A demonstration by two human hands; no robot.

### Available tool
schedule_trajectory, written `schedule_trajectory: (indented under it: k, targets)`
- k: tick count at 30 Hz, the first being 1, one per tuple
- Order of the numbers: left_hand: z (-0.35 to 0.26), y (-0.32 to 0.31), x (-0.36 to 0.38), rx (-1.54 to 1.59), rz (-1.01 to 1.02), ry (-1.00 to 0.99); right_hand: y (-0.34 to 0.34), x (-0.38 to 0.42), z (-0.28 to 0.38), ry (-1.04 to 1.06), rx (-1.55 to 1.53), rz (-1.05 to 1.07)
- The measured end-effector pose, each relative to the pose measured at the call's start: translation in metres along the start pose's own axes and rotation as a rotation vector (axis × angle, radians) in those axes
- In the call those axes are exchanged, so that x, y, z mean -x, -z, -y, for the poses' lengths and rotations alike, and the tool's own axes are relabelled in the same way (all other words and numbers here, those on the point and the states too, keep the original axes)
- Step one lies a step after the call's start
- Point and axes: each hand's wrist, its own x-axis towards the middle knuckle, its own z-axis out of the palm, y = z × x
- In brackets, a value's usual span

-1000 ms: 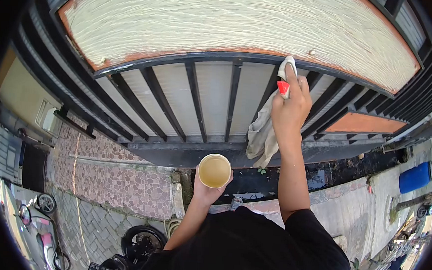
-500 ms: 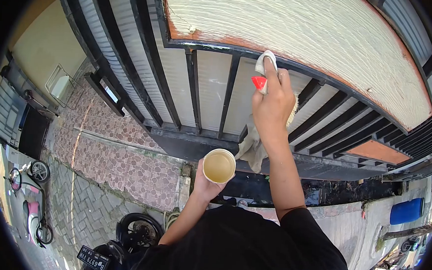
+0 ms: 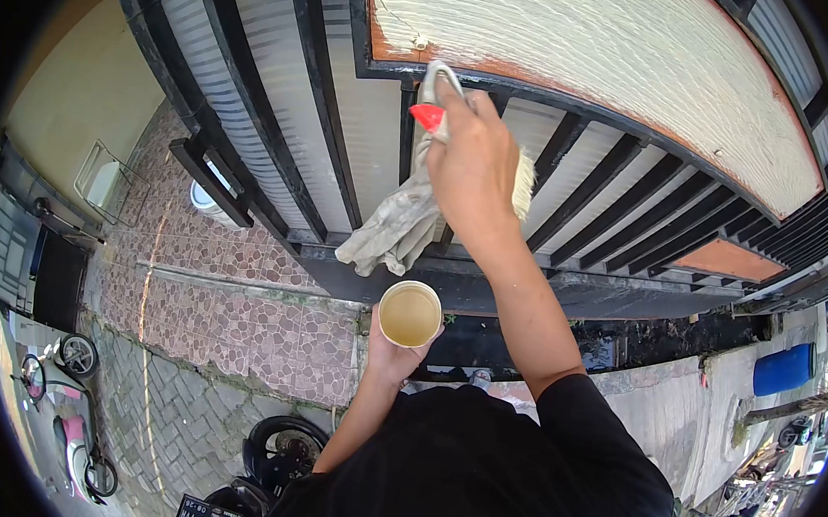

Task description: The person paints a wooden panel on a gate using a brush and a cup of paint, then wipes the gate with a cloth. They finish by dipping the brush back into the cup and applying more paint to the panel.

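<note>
Head view: right hand [image 3: 474,167] closed around a grey rag [image 3: 392,229] and a red-tipped tool [image 3: 427,116], pressed against the black frame bar [image 3: 576,96] just under the cream textured panel [image 3: 616,53] of the gate. Rag tail hanging loose over the vertical bars [image 3: 325,92]. Left hand [image 3: 391,352] gripping a cup of yellowish liquid [image 3: 410,313], held level below, well apart from the gate.

Best done, by the look of it, with firm pressure along the bar's edge, rag bunched tighter so the tail stays off the cream panel, cup kept upright and clear of the working elbow.
</note>
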Motion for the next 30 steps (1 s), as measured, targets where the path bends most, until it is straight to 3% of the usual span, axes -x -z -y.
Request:
schedule_trajectory:
  k: [2, 6, 9, 17, 21, 24, 30]
  targets:
    - [-0.002, 0.002, 0.000, 0.019, 0.003, 0.010, 0.016, 0.002, -0.007, -0.131, 0.013, -0.031]
    - [-0.009, 0.012, 0.006, 0.049, 0.046, 0.014, -0.008, 0.007, 0.009, -0.114, 0.037, -0.074]
    - [-0.013, 0.016, 0.011, 0.075, 0.088, 0.020, -0.036, 0.004, 0.033, -0.072, 0.025, 0.016]
    - [-0.026, 0.018, 0.008, 0.098, 0.051, -0.005, -0.008, 0.010, 0.010, -0.151, 0.032, -0.087]
    - [-0.023, 0.020, 0.004, 0.070, 0.061, -0.010, -0.034, 0.004, 0.034, -0.076, -0.016, 0.059]
    - [-0.021, 0.019, -0.003, 0.060, 0.053, 0.019, -0.012, 0.008, 0.027, -0.062, -0.052, 0.148]
    - [-0.012, 0.013, -0.007, 0.025, 0.070, 0.028, 0.019, 0.070, -0.046, -0.054, 0.052, 0.084]
